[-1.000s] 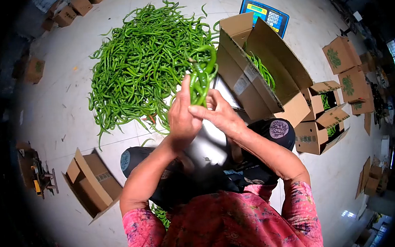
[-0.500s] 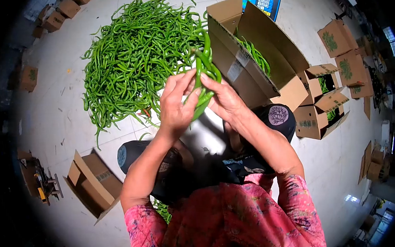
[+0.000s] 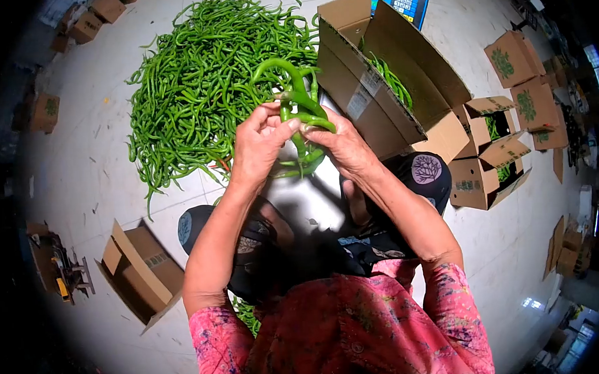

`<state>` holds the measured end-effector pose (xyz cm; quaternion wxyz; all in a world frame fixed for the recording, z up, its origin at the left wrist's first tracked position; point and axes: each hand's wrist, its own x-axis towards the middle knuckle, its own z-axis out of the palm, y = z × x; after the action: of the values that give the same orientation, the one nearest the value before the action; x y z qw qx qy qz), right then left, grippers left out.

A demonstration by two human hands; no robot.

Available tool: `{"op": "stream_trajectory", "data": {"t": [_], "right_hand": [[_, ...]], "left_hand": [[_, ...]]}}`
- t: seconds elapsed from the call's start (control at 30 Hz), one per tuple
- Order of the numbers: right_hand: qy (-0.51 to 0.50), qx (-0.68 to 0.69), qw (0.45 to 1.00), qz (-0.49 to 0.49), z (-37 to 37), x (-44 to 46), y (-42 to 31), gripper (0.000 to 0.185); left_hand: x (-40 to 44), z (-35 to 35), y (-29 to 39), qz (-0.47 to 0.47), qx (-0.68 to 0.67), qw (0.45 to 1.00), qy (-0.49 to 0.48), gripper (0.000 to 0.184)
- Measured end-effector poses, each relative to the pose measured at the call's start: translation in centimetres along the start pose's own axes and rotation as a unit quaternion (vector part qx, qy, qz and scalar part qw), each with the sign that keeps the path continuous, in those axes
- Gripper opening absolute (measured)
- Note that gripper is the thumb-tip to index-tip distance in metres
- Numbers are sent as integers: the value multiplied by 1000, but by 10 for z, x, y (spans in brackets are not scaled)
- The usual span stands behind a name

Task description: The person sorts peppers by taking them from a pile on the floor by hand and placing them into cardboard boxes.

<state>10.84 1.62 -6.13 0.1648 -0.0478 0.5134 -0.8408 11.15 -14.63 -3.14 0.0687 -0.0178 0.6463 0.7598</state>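
Both my hands hold a small bunch of long, curved green chili peppers (image 3: pixel 297 94) in front of my knees. My left hand (image 3: pixel 259 140) pinches the bunch near a stem, fingers curled. On the other side, my right hand (image 3: pixel 343 142) is closed around more of the peppers, its thumb close to the left thumb. Some peppers hang below the hands. Just beyond lies a large heap of green chili peppers (image 3: pixel 197 90) on the floor. To the right of my hands stands an open cardboard box (image 3: pixel 365 80) with green peppers inside.
A blue scale with a keypad (image 3: pixel 403 2) sits behind the box. Smaller open cartons (image 3: pixel 471 185) with peppers stand at right, and another open carton (image 3: pixel 140 272) lies at left. Stacked cartons (image 3: pixel 514 57) line the far right. Pale floor tiles (image 3: pixel 86 179) surround the heap.
The peppers in my hands have shifted: one now arches up and to the left above my fingers. My left hand has moved slightly left, and the thumbs have come closer together.
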Motion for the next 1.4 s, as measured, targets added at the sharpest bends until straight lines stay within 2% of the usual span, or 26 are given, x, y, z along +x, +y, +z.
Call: {"op": "stream_trajectory", "data": {"t": [0.07, 0.17, 0.23, 0.33, 0.43, 0.5, 0.63, 0.7, 0.77, 0.83, 0.87, 0.9, 0.97, 1.03, 1.1, 1.13, 1.23, 1.4], "right_hand": [[13, -13, 1000, 6, -7, -1, 1, 32], [64, 102, 992, 37, -16, -2, -9, 29], [121, 133, 982, 50, -20, -3, -17, 23], [97, 151, 982, 52, -22, -8, -25, 21], [77, 187, 978, 57, -25, -11, -23, 20], [67, 196, 976, 63, -27, -12, -22, 20], [69, 195, 976, 68, -27, -17, -24, 20], [63, 209, 973, 69, -30, -18, -21, 21], [70, 217, 971, 70, -34, -18, -19, 22], [76, 223, 970, 62, -35, -19, -20, 20], [74, 230, 969, 60, -36, -20, -23, 20], [73, 238, 967, 59, -37, -22, -25, 20], [60, 242, 967, 56, -42, -24, -21, 24], [75, 226, 970, 54, -43, -26, -22, 25], [84, 228, 969, 36, -44, -28, -27, 24], [80, 195, 977, 30, -41, -30, -32, 23], [33, 175, 983, 38, -37, -31, -33, 26], [17, 172, 985, 12, -31, -33, -42, 27]], "left_hand": [[5, -10, -8, -18, -23, 1000, 6, 22], [11, -24, 0, 1, -51, 996, 78, 21], [14, -37, 4, 11, -42, 993, 111, 26], [17, -45, 5, 28, -84, 985, 146, 28], [26, -39, 19, 146, -39, 966, 208, 27], [32, -28, 42, 203, 65, 947, 239, 29], [50, 16, 95, 331, 135, 914, 194, 32], [68, 43, 104, 381, 164, 902, 117, 32], [84, 68, 103, 444, 273, 853, 20, 31], [82, 86, 88, 416, 257, 872, 0, 29], [82, 82, 78, 431, 295, 853, 7, 28], [76, 81, 69, 427, 285, 858, 11, 24], [56, 72, 62, 377, 287, 881, -12, 18], [37, 58, 53, 392, 324, 859, 50, 18], [26, 47, 49, 338, 312, 888, 25, 20], [25, 43, 46, 270, 334, 903, -7, 22], [25, 41, 31, 227, 396, 880, -129, 24], [18, 48, 31, 281, 402, 865, -108, 16]]}}
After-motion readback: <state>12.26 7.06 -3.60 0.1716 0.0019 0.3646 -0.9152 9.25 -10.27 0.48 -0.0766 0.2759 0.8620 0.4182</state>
